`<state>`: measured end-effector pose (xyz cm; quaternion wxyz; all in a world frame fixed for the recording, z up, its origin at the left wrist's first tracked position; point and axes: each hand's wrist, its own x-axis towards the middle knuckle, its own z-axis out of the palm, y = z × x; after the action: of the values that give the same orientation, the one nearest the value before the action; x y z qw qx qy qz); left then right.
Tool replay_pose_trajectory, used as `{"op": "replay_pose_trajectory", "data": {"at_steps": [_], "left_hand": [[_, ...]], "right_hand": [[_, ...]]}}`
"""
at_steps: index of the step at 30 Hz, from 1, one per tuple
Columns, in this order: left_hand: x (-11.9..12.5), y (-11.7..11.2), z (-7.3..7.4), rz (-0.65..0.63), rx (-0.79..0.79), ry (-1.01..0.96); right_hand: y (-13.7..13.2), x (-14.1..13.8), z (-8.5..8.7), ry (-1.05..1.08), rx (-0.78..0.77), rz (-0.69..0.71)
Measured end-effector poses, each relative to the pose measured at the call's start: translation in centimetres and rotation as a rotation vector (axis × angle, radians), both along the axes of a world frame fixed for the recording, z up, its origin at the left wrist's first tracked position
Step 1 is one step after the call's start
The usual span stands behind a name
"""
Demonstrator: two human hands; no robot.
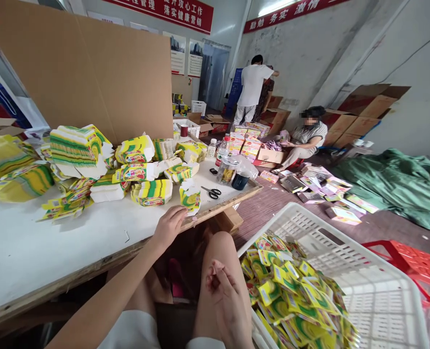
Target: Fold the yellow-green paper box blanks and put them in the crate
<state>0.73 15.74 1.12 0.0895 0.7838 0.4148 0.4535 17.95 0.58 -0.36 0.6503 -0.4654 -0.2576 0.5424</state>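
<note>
At the table's front edge my left hand (171,224) has its fingers closed at the near side of a small stack of flat yellow-green cartons (190,198). The fingertips are partly hidden there. Over my right thigh, my right hand (224,288) is curled with thumb and fingers pinched together; whether anything small is between them I cannot make out. More bundles of yellow-green cartons (151,192) lie behind and left of my left hand. Beside my right hand stands a white plastic basket (378,295) holding many filled yellow-green packets (298,300).
Black scissors (212,192), a clear jar (226,170), a dark mug (240,180) and a bottle (222,151) stand or lie near the table's right corner. A red stool (418,261) is right of the basket. Boxes lie on the floor near a seated person (307,138).
</note>
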Motion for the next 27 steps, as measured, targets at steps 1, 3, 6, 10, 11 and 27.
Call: {"op": "replay_pose_trajectory", "data": {"at_steps": [1, 3, 6, 10, 11, 27], "left_hand": [[-0.1, -1.2, 0.3, 0.007, 0.030, -0.024], [-0.5, -4.3, 0.6, -0.027, 0.100, -0.048], [-1.0, -9.4, 0.3, -0.219, 0.248, -0.021], [-1.4, -13.8, -1.1, -0.345, 0.154, 0.013], [-1.5, -14.3, -1.4, -0.347, 0.110, -0.030], [-0.3, -13.3, 2.0, -0.635, -1.260, -1.056]], "right_hand": [[-0.1, -0.2, 0.2, 0.057, -0.040, 0.005], [-0.1, -0.6, 0.8, 0.151, -0.098, -0.005], [0.1, -0.9, 1.8, 0.163, -0.074, -0.056], [0.6, -0.9, 2.8, 0.077, -0.018, -0.021], [0.7, -0.9, 2.9, 0.047, -0.014, -0.006], [-0.9, -3.4, 2.1, 0.102, 0.034, 0.193]]}}
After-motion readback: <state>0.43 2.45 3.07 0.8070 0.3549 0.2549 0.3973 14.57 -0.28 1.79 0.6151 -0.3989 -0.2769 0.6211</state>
